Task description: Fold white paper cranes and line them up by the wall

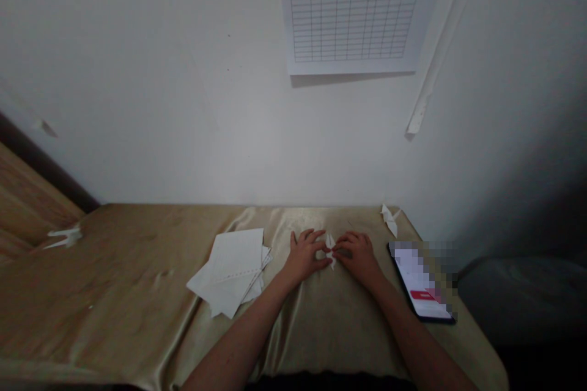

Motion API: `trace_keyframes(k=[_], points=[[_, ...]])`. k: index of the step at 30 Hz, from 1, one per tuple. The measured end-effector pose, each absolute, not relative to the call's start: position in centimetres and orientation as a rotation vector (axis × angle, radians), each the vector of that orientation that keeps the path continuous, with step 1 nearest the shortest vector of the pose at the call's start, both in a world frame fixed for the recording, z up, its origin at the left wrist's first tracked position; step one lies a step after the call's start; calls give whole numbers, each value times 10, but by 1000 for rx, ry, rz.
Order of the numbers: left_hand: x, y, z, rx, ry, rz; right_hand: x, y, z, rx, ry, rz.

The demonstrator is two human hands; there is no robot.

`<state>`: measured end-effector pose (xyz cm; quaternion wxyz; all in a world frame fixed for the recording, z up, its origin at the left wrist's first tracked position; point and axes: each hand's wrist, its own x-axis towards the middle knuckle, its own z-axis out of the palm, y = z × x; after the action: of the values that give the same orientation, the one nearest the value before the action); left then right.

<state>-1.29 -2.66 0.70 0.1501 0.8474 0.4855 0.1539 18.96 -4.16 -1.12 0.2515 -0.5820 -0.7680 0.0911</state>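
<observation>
A small piece of white folded paper with narrow pointed ends is between my two hands, over the cloth-covered table. My left hand pinches its left side with thumb and fingertips, the other fingers spread out. From the right, my right hand grips the paper's other side with its fingertips close together. The fingers partly hide the middle of the paper. Beyond my right hand, near the back edge, lies a finished-looking folded paper crane.
Left of my hands lies a loose stack of white lined sheets. A lit phone rests at right. Another white folded paper piece sits far left on the gold cloth. Behind rises a wall with a printed table sheet.
</observation>
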Motion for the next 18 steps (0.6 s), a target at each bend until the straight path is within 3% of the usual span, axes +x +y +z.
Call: trace_keyframes(k=[18], points=[[-5,-27,12,2393,1427,391,188,-48,4,-1765,-2025,206]])
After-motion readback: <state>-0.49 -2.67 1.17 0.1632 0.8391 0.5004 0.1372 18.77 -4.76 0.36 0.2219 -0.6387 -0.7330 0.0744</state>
